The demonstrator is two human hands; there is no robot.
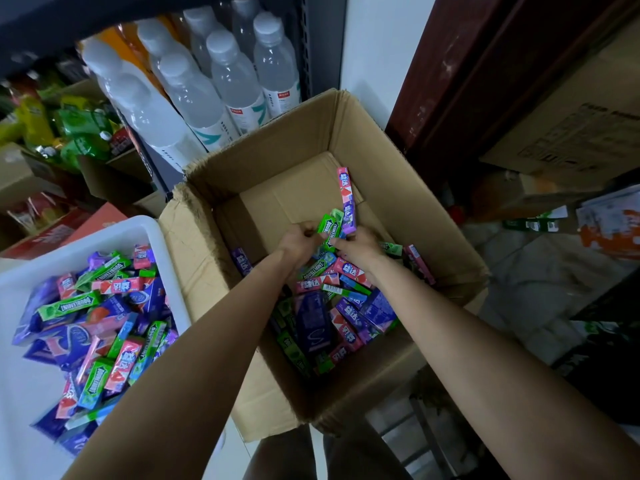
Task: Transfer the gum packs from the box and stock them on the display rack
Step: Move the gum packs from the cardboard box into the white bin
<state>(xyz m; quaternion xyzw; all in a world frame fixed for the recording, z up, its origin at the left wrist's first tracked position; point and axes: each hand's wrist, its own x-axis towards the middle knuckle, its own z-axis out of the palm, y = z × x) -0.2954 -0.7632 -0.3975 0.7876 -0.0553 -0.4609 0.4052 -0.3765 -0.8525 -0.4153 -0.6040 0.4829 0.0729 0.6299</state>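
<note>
Packs were the risk here: you had both hands deep in the cardboard box (433, 216), and between them they held more than they could hold well. Your left hand (299, 242) was curled at the near end of a green pack (327, 230), and your right hand (358, 245) gripped a small bundle from the other side, with a long pink-and-purple pack (348, 199) standing up past your fingertips. I judged that tall pack likeliest to tip out as you lifted, since only its lower end sat in your grip. The loose gum packs (332, 313) lay heaped just below your wrists, so a dropped one would only rejoin the pile. The white bin (114, 230), already holding many packs, stood well off beyond your left forearm, and a hasty swing across the box wall could have scattered the bundle.
</note>
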